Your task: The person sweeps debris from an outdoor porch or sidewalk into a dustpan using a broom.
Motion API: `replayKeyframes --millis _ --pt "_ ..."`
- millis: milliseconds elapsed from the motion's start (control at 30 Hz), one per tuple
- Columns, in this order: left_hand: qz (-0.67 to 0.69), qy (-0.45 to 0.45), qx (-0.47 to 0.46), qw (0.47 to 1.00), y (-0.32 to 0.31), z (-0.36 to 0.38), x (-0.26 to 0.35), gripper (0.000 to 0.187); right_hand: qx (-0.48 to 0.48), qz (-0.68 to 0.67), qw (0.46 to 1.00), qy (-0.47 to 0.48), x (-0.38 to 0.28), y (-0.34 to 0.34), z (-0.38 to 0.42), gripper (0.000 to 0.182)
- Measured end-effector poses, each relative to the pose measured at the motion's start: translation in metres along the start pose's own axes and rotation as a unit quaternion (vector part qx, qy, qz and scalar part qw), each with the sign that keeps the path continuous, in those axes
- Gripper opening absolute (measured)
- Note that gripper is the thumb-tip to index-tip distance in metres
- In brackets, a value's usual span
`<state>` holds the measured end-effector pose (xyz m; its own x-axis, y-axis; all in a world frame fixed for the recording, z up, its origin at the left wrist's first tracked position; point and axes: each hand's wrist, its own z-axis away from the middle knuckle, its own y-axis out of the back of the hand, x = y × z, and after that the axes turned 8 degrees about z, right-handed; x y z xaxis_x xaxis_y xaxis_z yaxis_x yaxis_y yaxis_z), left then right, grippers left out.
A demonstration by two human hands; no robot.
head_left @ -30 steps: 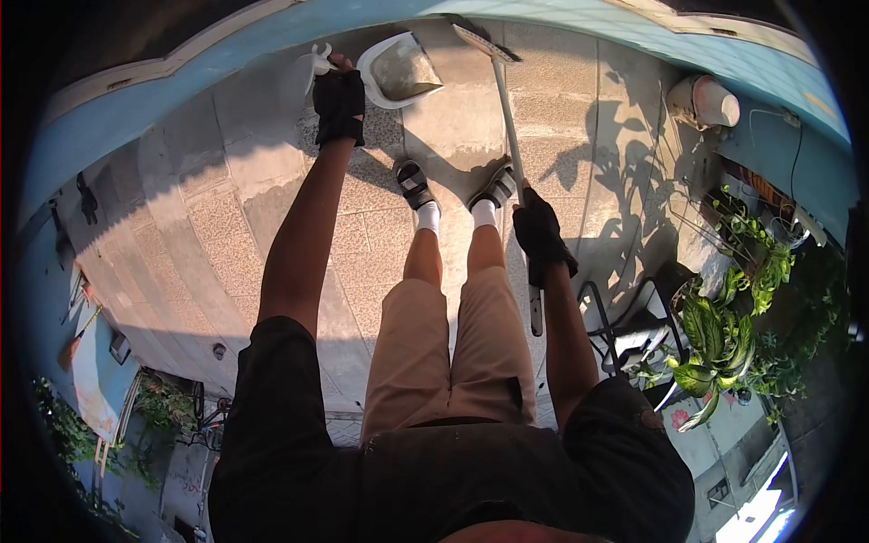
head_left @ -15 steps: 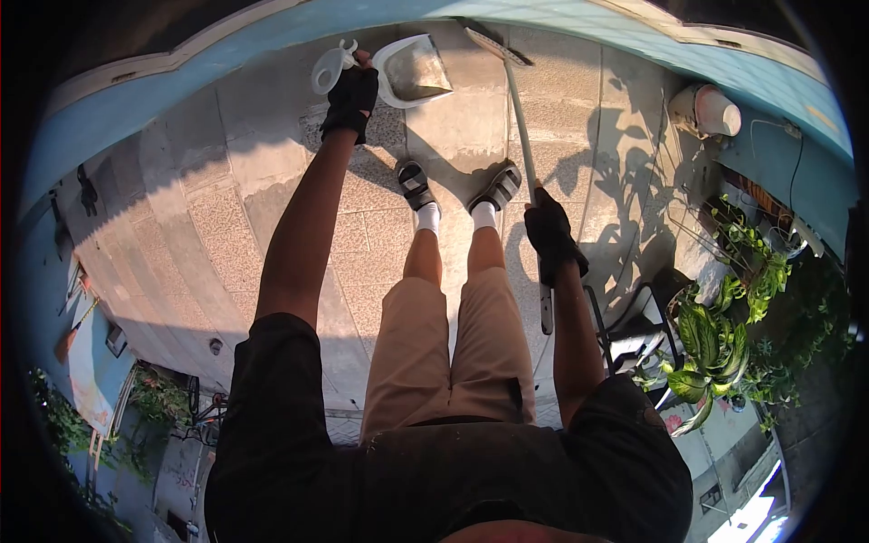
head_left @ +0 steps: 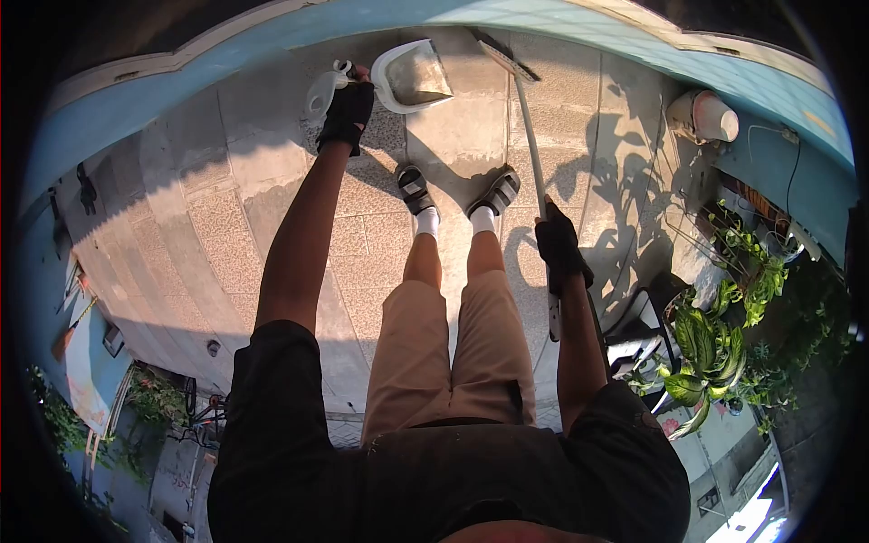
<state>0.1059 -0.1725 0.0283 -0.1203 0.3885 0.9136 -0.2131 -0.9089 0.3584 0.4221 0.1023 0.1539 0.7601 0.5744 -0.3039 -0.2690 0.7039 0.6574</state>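
My left hand (head_left: pixel 348 110), in a black fingerless glove, is closed around a small pale object, with a clear plastic lid-like piece (head_left: pixel 319 98) beside it; I cannot make out exactly what the grip holds. Just right of it is a white dustpan (head_left: pixel 384 80) with dirt on its pan. My right hand (head_left: pixel 559 242), gloved the same way, is wrapped round the long pole of a broom (head_left: pixel 532 145). The broom's head lies near the wall at the top, right of the dustpan.
A blue wall (head_left: pixel 362 29) curves along the top. A white bucket (head_left: pixel 713 118) stands at the upper right. Leafy plants (head_left: pixel 706 348) and a dark-framed chair (head_left: pixel 634 330) are at the right. My sandalled feet (head_left: pixel 493 192) are on the paved floor.
My left hand has shifted slightly down, and the clear piece has moved left and down. My right hand and the broom have moved a little right and down.
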Motion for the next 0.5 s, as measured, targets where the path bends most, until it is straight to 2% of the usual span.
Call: replayKeyframes --millis 33,100,167,200,233,300,367,400,433,500 --pt "-0.021 0.003 -0.022 1.000 -0.001 0.003 0.008 0.009 0.019 -0.012 1.000 -0.010 0.002 -0.003 -0.007 0.057" --pt "0.012 -0.030 -0.034 0.999 -0.008 0.000 -0.003 0.013 -0.017 0.004 0.997 -0.081 -0.005 -0.009 -0.035 0.058" --pt "0.006 -0.050 -0.070 0.996 -0.022 0.002 0.010 0.011 -0.013 -0.127 0.984 -0.122 -0.020 -0.031 -0.064 0.058" --pt "0.001 -0.093 -0.069 0.993 -0.027 0.003 0.014 0.011 -0.066 -0.193 0.974 -0.101 -0.024 -0.041 -0.072 0.062" --pt "-0.096 -0.130 -0.067 0.985 -0.034 -0.004 0.010 0.013 -0.062 -0.233 0.963 -0.119 -0.035 -0.052 -0.072 0.059" --pt "-0.114 -0.133 -0.075 0.982 -0.043 0.000 0.033 0.016 -0.045 -0.076 0.995 -0.037 -0.018 -0.096 -0.088 0.055" --pt "-0.130 -0.134 -0.085 0.979 -0.053 -0.002 0.055 0.021 -0.089 -0.141 0.982 -0.092 -0.050 -0.084 -0.058 0.048" --pt "-0.166 -0.137 -0.113 0.970 -0.058 -0.005 0.062 0.026 -0.072 -0.092 0.992 -0.056 -0.049 -0.090 -0.056 0.040" --pt "-0.202 -0.139 -0.139 0.959 -0.062 -0.007 0.068 0.031 -0.070 -0.092 0.992 -0.057 -0.045 -0.091 -0.052 0.040" --pt "-0.201 -0.151 -0.136 0.958 -0.071 -0.012 0.071 0.029 -0.176 -0.146 0.971 -0.067 -0.045 -0.083 -0.030 0.040"
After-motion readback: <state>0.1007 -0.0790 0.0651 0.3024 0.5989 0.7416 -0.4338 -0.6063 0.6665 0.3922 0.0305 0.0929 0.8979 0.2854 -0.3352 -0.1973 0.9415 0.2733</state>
